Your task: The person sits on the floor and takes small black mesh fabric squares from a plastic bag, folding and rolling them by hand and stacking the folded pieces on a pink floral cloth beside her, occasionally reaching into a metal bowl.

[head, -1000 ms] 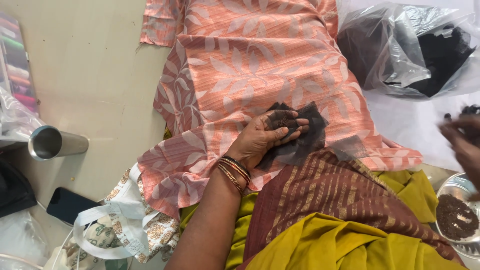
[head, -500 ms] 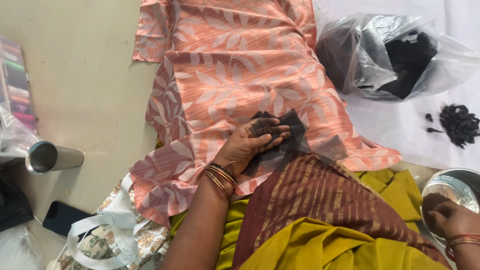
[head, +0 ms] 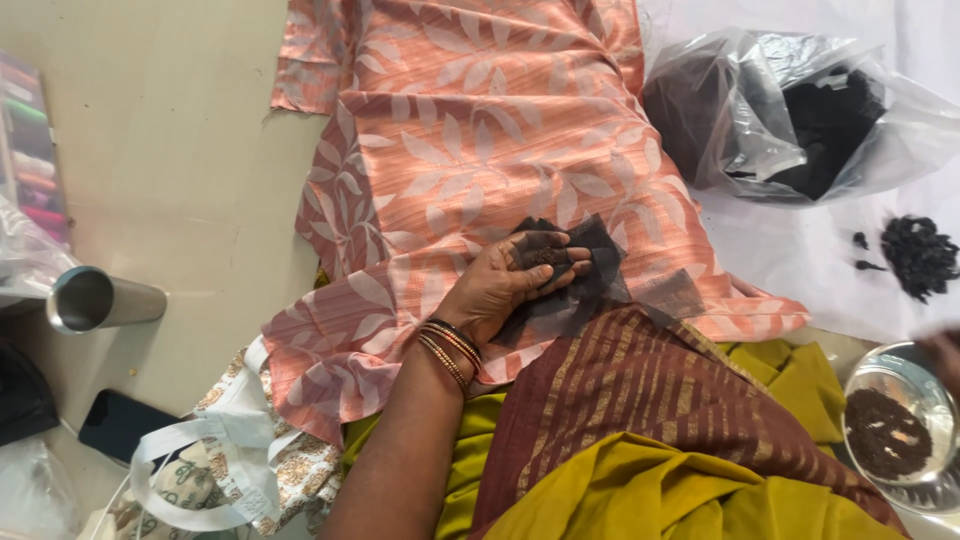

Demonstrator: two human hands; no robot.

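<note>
Where yellow-and-maroon draped cloth (head: 640, 440) ends, left hand (head: 500, 290) lies flat, fingers together, pressing sheer black net patch (head: 590, 285) onto peach leaf-print fabric (head: 470, 150). Small dark clump under fingertips (head: 560, 262). Right hand (head: 945, 355) blurred at frame edge, grip unreadable, beside steel bowl (head: 900, 375) of dark bits. Beyond: clear plastic bag (head: 790, 110) of black stuff.

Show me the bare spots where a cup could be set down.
Bare floor lies left of the peach leaf-print cloth, above the steel tumbler. A white strip lies between the plastic bag and steel bowl. The lower left is crowded.
</note>
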